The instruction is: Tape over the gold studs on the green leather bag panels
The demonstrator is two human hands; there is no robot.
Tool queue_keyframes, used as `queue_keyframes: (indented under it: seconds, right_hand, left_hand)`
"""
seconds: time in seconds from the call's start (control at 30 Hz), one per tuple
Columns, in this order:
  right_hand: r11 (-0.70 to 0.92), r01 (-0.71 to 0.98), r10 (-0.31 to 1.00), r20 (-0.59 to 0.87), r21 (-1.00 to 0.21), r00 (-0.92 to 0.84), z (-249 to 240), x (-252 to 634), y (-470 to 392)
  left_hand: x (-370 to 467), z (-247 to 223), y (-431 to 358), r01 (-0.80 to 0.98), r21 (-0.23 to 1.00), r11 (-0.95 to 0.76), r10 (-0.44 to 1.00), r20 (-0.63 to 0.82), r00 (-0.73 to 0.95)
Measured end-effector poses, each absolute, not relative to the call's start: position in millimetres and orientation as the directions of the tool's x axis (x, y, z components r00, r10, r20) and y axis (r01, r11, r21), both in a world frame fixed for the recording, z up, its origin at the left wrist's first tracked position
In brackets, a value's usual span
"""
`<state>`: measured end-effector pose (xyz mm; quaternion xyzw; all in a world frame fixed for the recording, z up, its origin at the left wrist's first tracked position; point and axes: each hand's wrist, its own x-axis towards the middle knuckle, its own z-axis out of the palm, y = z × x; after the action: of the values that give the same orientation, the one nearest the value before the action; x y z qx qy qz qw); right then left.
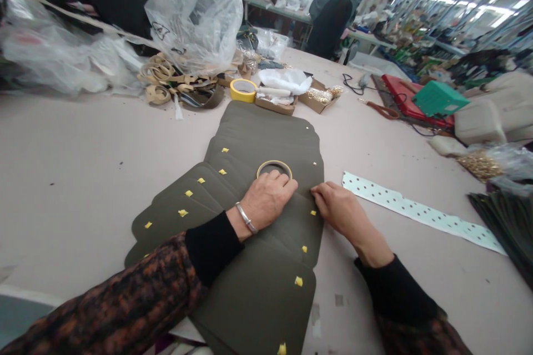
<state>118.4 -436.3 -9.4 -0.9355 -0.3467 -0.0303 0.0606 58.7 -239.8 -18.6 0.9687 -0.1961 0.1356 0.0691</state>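
Dark olive fabric panels (258,283) lie overlapped on the table, with small yellow tape pieces (298,281) along both sides. My left hand (268,197), a silver bangle at its wrist, is closed around the near side of a thin roll of yellow tape (275,164) above the panels. At the panels' right edge is my right hand (335,205), thumb and forefinger pinched together. Whatever sits between those fingertips is too small to make out. Two small metallic bits (315,163) show on the panel's right side, farther up.
A spotted pale strip (416,213) lies to the right. At the back stand a thicker yellow tape roll (243,90), small boxes (320,97), strap coils (160,80) and plastic bags (200,19). A green box (440,98) rests on a red case (402,97) at far right.
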Motion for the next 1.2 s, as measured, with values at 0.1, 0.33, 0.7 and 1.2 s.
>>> queue_keyframes:
  seconds: [0.1,0.33,0.7,1.2]
  right_hand:
    - [-0.852,0.509,0.513,-0.004,-0.119,0.858,-3.6,125.4,-425.3]
    - [-0.877,0.397,0.453,-0.186,-0.270,0.872,11.0,113.8,-414.3]
    - [-0.625,0.522,0.479,0.242,-0.580,0.844,11.4,85.3,-436.5]
    - [-0.496,0.817,0.558,0.613,-0.293,0.559,6.1,69.4,-426.9]
  left_hand:
    - [65.5,-17.5,-238.8,-0.393,0.069,-0.917,-0.356,0.301,0.884]
    - [65.5,-13.0,-229.7,-0.477,0.221,-0.851,-0.355,0.427,0.831]
    - [46.1,2.4,-234.4,-0.586,0.444,-0.678,-0.336,0.523,0.784]
    - [37.8,7.4,-243.4,-0.554,0.439,-0.707,-0.414,0.379,0.828]
